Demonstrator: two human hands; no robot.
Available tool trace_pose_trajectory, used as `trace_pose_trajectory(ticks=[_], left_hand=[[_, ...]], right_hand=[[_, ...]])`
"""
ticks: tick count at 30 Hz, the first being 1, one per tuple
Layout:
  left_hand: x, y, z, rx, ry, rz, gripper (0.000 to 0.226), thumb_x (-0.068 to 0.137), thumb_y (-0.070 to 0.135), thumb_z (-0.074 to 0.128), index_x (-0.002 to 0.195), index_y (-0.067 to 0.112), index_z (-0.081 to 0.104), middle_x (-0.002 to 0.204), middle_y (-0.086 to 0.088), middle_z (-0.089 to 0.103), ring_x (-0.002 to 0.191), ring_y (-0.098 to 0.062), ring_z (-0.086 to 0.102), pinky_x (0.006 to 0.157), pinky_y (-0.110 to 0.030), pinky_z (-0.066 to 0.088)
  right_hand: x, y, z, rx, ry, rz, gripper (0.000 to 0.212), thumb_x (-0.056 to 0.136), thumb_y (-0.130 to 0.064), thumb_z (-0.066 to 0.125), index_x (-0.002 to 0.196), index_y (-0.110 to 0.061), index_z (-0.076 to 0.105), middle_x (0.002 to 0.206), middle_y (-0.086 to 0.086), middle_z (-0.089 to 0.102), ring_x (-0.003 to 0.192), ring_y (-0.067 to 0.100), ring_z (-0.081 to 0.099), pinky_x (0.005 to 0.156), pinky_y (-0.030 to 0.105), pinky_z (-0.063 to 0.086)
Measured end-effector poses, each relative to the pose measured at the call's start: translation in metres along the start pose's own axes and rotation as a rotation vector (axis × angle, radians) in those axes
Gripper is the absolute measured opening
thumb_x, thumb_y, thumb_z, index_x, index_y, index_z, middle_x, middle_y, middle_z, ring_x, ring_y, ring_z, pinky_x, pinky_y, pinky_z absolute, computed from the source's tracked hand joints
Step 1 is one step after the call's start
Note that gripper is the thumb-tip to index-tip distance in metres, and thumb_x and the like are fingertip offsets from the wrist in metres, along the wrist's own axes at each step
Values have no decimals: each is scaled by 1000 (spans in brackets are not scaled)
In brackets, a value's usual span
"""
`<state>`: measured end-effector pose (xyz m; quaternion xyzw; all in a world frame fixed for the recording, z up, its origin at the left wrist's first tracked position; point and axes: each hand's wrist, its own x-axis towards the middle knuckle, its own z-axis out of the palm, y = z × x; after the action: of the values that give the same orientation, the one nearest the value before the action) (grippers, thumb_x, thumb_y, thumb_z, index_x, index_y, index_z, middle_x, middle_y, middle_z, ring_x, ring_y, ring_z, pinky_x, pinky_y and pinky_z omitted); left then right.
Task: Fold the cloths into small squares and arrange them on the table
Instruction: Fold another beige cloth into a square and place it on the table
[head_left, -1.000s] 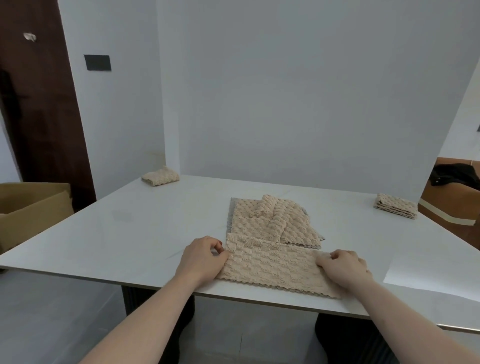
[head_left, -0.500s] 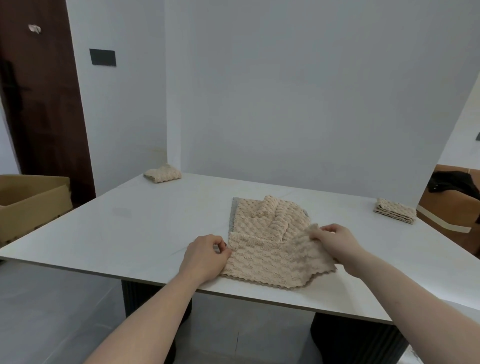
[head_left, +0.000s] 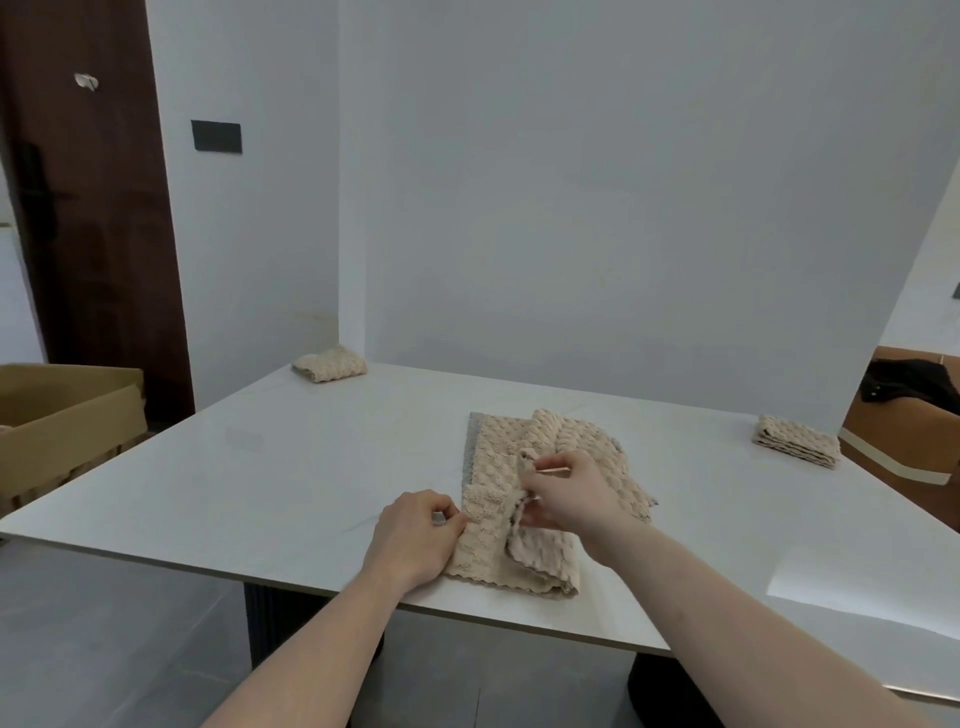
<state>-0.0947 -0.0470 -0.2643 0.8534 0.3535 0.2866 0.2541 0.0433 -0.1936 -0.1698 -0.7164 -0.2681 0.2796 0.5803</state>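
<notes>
Since a second ago the right hand has carried the cloth's right end leftward over the middle. Head view: beige cloth at the bench near edge, half folded; right grip pinched shut on the folded flap, left hand closed on the left edge, pinning it. Soft, light, floppy; best held at corners. Two folded cloths sit at far corners.
</notes>
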Motion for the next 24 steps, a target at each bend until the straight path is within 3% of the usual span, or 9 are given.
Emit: trace_pose_trajectory(ticks=[5,7,11,14,18,24], left_hand=[[0,1,0,-11,11,-15,27,93,46,59,75,31,71,88,19,70,89,-6,62,79,-29,50],[-1,2,-1,-28,4,-24,27,94,46,58,75,31,71,89,20,71,91,-4,63,81,-29,51],[-1,4,-2,-58,4,-25,24,93,47,55,77,32,65,89,18,67,89,-5,62,85,-35,53],[-2,6,-3,-155,14,-2,21,86,55,60,81,35,60,104,23,59,103,0,56,92,-32,48],[-5,6,-3,-196,-26,62,26,78,60,75,77,34,73,116,30,51,118,8,41,99,-23,33],[-5,5,-1,-155,-70,139,18,75,55,82,70,38,75,117,31,53,119,3,44,103,-28,39]], right_hand=[[-5,12,5,-81,-103,-116,28,93,7,53,113,-9,62,113,9,69,79,25,76,72,36,65],[-7,21,-2,-206,-27,-223,32,93,5,50,107,-18,66,110,-4,71,81,17,76,72,35,64],[-9,45,-25,-406,208,-369,32,91,-3,55,99,-31,66,100,-17,68,73,0,64,63,15,48],[-10,73,-36,-372,274,-343,21,94,-15,62,99,-35,63,101,-18,68,76,-3,64,69,22,50],[-8,92,-39,-308,295,-293,9,93,-29,66,98,-36,62,101,-19,69,70,1,65,74,31,55],[-6,93,-36,-361,250,-310,14,88,-46,71,95,-37,63,92,-20,70,70,1,65,71,26,52]])
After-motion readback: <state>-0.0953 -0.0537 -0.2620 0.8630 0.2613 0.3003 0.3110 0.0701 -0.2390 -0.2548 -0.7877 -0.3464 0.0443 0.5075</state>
